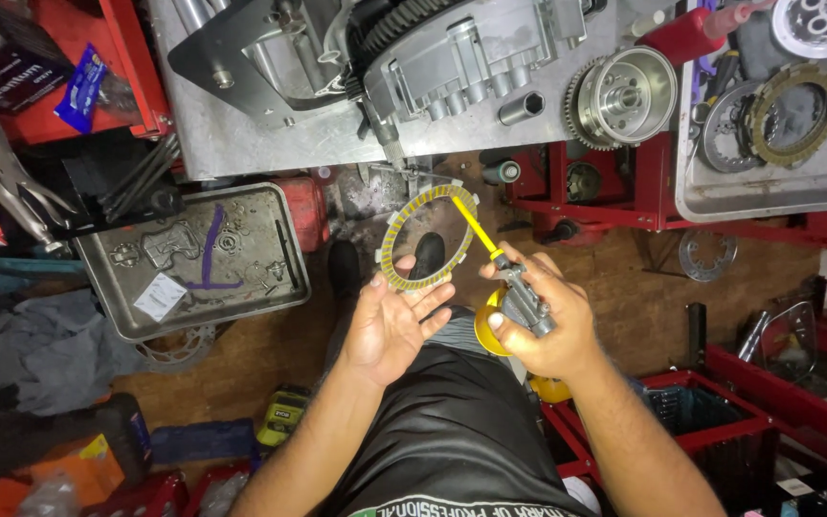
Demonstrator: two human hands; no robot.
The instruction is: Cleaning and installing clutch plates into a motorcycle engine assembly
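Observation:
My left hand [390, 321] holds a ring-shaped clutch friction plate [404, 235] with a yellowish lining and small outer tabs, gripped by its lower edge at the fingertips, palm up. My right hand [538, 321] grips a yellow oil can [492, 330] with a grey pump lever. Its thin yellow spout [476, 228] points up and left, with the tip over the ring's upper right edge. Both hands are above my lap, below the workbench edge.
A metal bench [241, 144] carries an engine case [452, 57], a flywheel rotor [624, 96] and a socket. A grey tray [815, 177] at right holds more clutch plates. A dented metal tray [193, 258] with small parts sits at left. Red crates stand at lower right.

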